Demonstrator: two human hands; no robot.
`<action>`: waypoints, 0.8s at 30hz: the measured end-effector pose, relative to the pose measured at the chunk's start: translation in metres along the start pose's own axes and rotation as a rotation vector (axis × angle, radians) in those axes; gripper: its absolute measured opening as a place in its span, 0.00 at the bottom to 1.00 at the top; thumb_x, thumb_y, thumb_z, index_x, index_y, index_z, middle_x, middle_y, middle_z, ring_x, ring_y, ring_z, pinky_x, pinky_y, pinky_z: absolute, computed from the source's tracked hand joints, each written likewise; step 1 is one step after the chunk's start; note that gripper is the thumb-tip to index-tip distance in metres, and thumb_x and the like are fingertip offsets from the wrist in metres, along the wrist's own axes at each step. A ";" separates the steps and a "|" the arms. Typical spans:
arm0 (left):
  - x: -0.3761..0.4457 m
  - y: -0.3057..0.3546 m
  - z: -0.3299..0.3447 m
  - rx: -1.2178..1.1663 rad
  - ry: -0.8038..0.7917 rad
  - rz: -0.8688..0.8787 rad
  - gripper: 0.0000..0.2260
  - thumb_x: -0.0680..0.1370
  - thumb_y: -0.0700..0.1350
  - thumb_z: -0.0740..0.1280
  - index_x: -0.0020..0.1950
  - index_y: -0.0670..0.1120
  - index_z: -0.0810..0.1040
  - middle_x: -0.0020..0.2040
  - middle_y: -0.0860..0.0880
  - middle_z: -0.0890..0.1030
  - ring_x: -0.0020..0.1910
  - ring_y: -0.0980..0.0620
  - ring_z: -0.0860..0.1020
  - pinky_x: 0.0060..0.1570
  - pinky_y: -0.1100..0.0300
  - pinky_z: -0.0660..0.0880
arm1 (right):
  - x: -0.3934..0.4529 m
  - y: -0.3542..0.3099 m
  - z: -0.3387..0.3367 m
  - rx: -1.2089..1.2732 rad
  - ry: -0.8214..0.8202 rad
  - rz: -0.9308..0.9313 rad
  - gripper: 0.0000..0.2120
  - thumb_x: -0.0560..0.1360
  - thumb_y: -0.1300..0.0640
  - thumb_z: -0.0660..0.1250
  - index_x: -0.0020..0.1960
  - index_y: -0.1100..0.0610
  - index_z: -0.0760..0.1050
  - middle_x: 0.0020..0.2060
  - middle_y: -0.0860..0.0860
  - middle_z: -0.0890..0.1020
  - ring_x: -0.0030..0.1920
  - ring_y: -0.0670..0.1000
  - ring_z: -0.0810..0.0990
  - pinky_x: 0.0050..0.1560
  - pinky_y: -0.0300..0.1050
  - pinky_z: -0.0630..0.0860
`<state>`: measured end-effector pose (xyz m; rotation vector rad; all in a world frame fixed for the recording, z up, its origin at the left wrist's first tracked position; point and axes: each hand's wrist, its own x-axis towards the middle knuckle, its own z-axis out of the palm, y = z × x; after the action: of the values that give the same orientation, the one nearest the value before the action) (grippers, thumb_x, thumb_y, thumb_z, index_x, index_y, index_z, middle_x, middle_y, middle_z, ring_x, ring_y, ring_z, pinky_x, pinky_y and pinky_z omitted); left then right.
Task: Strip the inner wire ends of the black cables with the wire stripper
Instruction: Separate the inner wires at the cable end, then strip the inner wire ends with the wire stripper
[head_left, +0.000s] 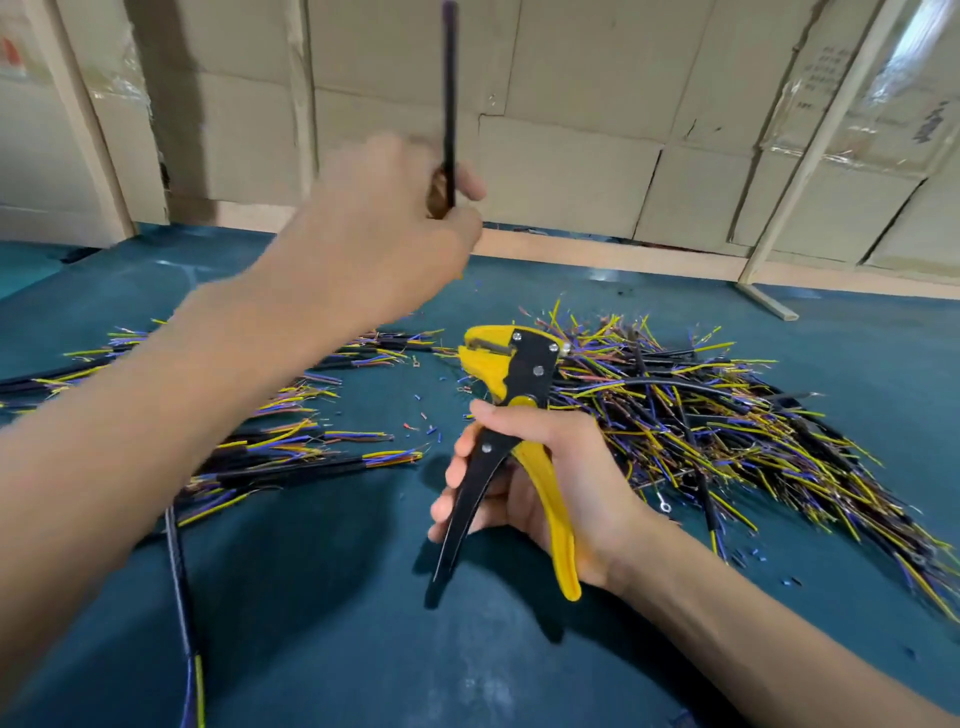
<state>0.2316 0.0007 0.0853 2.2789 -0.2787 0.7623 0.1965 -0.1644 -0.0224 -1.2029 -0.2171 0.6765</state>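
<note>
My left hand (384, 234) is raised above the table and blurred, gripping a black cable (449, 98) that stands upright out of my fist. My right hand (545, 478) holds the yellow and black wire stripper (519, 395) by its handles, jaws pointing up and away from me, low over the table. The stripper's jaws hold nothing. A large heap of black cables (717, 415) with yellow, blue and purple inner wires lies to the right. A flatter row of cables (291, 447) lies to the left, under my left forearm.
The table has a dark teal cover (363, 649). Small cut bits of insulation (423, 415) are scattered between the two cable piles. One long black cable (179, 587) runs toward the near left edge. Cardboard panels (571, 130) and a pale frame (810, 150) stand behind the table.
</note>
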 end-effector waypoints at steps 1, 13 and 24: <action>0.016 0.014 0.010 0.165 -0.120 0.111 0.11 0.77 0.43 0.66 0.59 0.52 0.80 0.40 0.55 0.79 0.37 0.59 0.78 0.32 0.70 0.67 | 0.000 0.000 -0.001 -0.007 0.006 0.005 0.11 0.74 0.53 0.69 0.40 0.61 0.78 0.35 0.59 0.79 0.37 0.63 0.83 0.46 0.61 0.83; -0.023 -0.059 0.003 0.689 -1.214 -0.180 0.15 0.71 0.55 0.77 0.54 0.53 0.81 0.39 0.56 0.81 0.33 0.59 0.76 0.36 0.63 0.75 | 0.001 0.002 0.004 0.024 0.095 -0.053 0.13 0.71 0.52 0.70 0.43 0.62 0.75 0.35 0.59 0.78 0.36 0.63 0.82 0.44 0.59 0.82; -0.084 -0.070 0.010 0.552 -0.202 0.444 0.02 0.79 0.41 0.68 0.49 0.45 0.80 0.47 0.47 0.79 0.44 0.40 0.77 0.46 0.43 0.75 | 0.001 0.000 -0.004 0.081 0.062 -0.173 0.11 0.74 0.53 0.69 0.40 0.62 0.79 0.36 0.61 0.78 0.36 0.64 0.82 0.43 0.61 0.82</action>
<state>0.1966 0.0426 -0.0096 2.8688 -0.7680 0.9125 0.1996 -0.1669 -0.0243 -1.1117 -0.2363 0.4923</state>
